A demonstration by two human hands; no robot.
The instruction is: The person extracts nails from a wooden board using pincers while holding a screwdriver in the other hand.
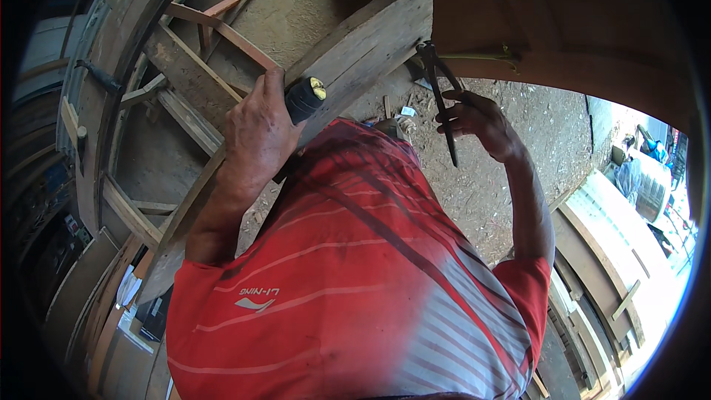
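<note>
The right hand is partly closed on a pair of dark, long-handled pincers, its fingers curled about the spread handles; one handle slants down past the fingertips. The head of the pincers is up at the edge of a thick grey plank, near its upper end; whether it grips anything there is too small to tell. The left hand is closed around a black cylinder whose yellow end sticks out beside the thumb. This hand lies over the plank, which runs diagonally from the upper middle down to the lower left, between the person and a jointed wooden frame.

Below the hands is the red and grey striped shirt; its chest bears a short line of pale lettering, upside down in this view, with a pale swoosh-like emblem just beside it. Past the right hand, the dirt floor is strewn with chips, and a dark brown panel overhangs it.

Farther right, in bright light, stands a pale round drum with bluish clear plastic against its side; what the drum contains cannot be seen. At lower left, white papers lie near a black box-like item, whose contents cannot be made out, among stacked boards.
</note>
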